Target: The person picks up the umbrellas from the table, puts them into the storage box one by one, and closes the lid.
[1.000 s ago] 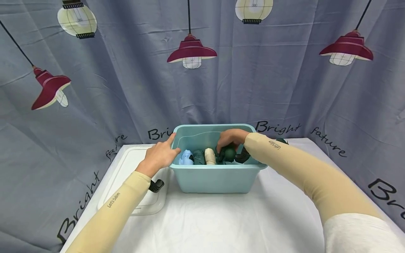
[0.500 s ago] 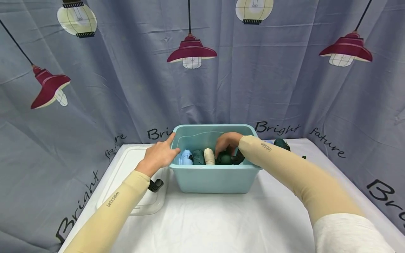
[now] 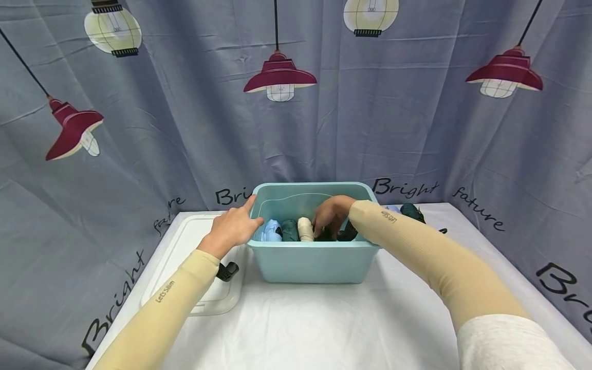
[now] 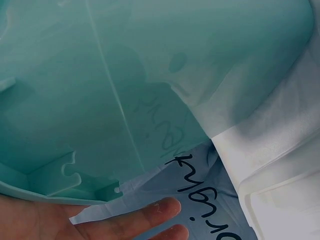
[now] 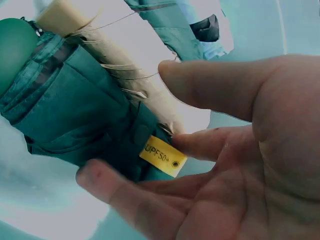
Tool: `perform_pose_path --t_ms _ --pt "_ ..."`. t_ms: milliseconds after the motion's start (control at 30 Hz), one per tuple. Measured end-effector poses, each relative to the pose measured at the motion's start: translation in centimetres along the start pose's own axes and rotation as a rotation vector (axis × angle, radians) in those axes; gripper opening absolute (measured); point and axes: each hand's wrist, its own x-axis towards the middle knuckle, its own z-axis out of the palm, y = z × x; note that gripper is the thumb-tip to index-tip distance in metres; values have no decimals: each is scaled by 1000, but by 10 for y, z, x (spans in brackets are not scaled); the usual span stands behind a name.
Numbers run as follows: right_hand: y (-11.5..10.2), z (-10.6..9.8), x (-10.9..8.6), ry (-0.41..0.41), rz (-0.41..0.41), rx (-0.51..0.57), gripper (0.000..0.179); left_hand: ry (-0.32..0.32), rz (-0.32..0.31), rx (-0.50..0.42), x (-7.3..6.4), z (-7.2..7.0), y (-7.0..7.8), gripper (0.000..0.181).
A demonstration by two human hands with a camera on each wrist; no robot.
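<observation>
My left hand [image 3: 235, 226] rests at the left rim of a light teal bin [image 3: 314, 264]; its fingers lie straight along the outside in the left wrist view. Inside the bin, from the left, lie folded umbrellas: light blue [image 3: 271, 231], dark green [image 3: 290, 231] and beige [image 3: 305, 229]. Beside the beige one my right hand [image 3: 332, 213] reaches down over another green umbrella [image 5: 70, 100] with a rounded green handle end [image 5: 15, 52] and a yellow tag [image 5: 162, 156]. The right thumb stands apart by the beige umbrella, while fingertips lie at the green one, without a plain grip.
A white lid [image 3: 185, 252] lies on the table left of the bin, partly under my left arm. On the right, behind my right sleeve, are another dark green umbrella [image 3: 411, 210] and a light blue item [image 3: 393, 208]. A patterned curtain [image 3: 296, 139] hangs close behind.
My right hand has moved slightly left and lower, setting the green umbrella down beside the beige one; its fingers have loosened from it. My left hand has stayed at the rim.
</observation>
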Motion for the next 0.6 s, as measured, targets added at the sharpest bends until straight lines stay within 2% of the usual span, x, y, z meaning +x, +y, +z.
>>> perform_pose_path --t_ms 267,433,600 --pt "4 0 -5 5 -17 -57 71 16 2 11 0 3 -1 77" --pt "5 -7 -14 43 -55 -144 70 29 -2 10 1 1 -1 77" --pt "4 -9 -23 45 -94 -163 69 26 0 4 1 1 -2 76"
